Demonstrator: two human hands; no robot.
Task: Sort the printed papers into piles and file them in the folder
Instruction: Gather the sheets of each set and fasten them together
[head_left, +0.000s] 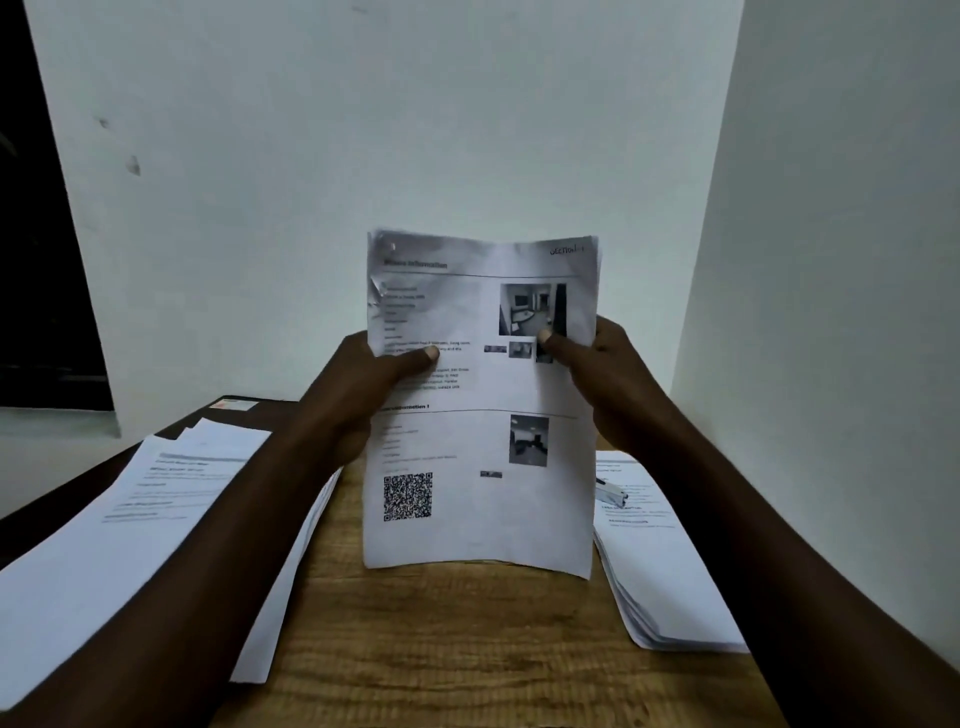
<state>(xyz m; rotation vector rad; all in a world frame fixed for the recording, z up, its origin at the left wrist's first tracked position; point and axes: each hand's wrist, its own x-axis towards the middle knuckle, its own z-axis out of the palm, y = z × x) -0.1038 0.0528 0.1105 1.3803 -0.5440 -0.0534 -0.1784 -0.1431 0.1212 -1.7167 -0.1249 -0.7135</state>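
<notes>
Printed sheet (470, 525) upright above the table (441, 649). Left hand (363, 400) pinched its left edge, right hand (605, 384) its right edge. Left pile (130, 519) and right pile (670, 577) flanked it.

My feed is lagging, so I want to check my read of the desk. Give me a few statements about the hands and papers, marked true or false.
1. The left hand and the right hand both grip the printed sheet. True.
2. The printed sheet lies flat on the table. False: it is held upright above it.
3. A QR code is at its lower left. True.
4. Papers lie only on the left. False: there is a left pile and a right pile.
</notes>
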